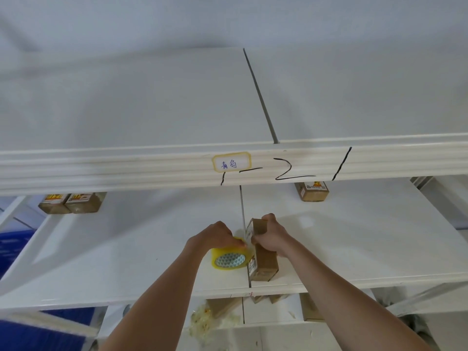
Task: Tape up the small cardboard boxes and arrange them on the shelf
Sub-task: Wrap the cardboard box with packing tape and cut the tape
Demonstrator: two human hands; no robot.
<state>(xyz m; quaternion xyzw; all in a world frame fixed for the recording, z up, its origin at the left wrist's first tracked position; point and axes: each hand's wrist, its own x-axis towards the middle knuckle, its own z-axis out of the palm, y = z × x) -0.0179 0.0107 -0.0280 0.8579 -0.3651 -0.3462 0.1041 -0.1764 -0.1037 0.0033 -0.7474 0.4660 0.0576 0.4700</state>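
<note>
Two forearms reach over the shelf (354, 249) mid-taping.
Left hand (215, 235) grips the tape roll (229, 257); right hand (272, 236) clamps the small cardboard box (263, 262). Pulling the strip taut should seal it flat.

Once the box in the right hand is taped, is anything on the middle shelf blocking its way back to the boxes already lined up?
Nothing visible does. The right hand grips the box near the shelf's front edge, the left hand holds the tape roll beside it. Bare board lies between it and the single box and box pair behind.
</note>
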